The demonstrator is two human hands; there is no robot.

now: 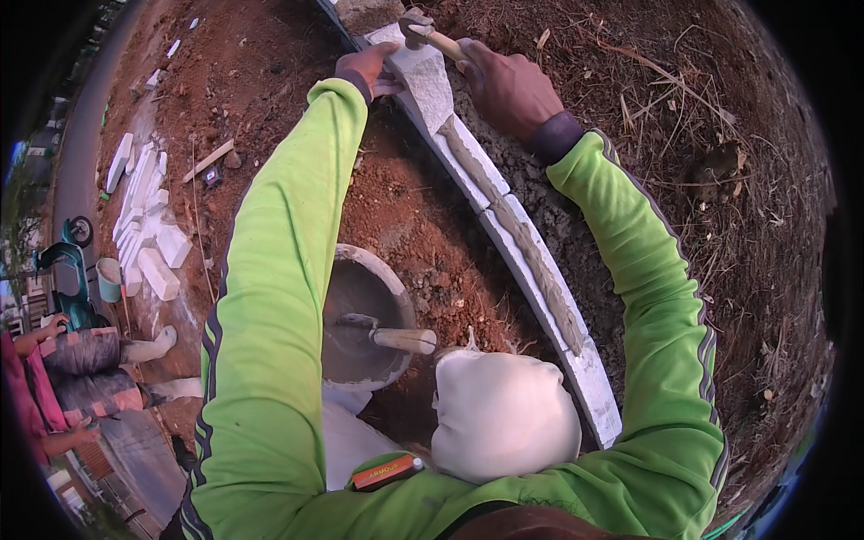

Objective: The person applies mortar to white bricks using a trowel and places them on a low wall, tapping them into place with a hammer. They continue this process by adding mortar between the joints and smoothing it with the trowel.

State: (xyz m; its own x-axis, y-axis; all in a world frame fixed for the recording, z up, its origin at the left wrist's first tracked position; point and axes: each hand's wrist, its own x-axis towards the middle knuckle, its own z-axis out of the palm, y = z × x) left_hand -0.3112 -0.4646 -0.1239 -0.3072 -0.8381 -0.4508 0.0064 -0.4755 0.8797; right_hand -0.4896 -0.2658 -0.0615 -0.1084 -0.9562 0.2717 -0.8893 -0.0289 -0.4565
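Note:
My right hand (511, 92) is closed round the wooden handle of a hammer (443, 43). The hammer's head is over the far end of a white, rough-faced stone block (423, 83). On the left side of that block my left hand (366, 68) grips its edge, the fingers partly hidden. The block sits at the far part of a low, narrow wall (479, 196) of white blocks. A strip of grey mortar (531, 245) runs along the wall's top towards me.
A round basin (403, 286) of grey mortar holds a wooden-handled trowel (403, 339), left of the wall. White blocks (144, 202) lie piled at the left, near a bucket (109, 279). Another person (81, 369) and a green motorbike (67, 265) are beyond. Dry grass covers the right side.

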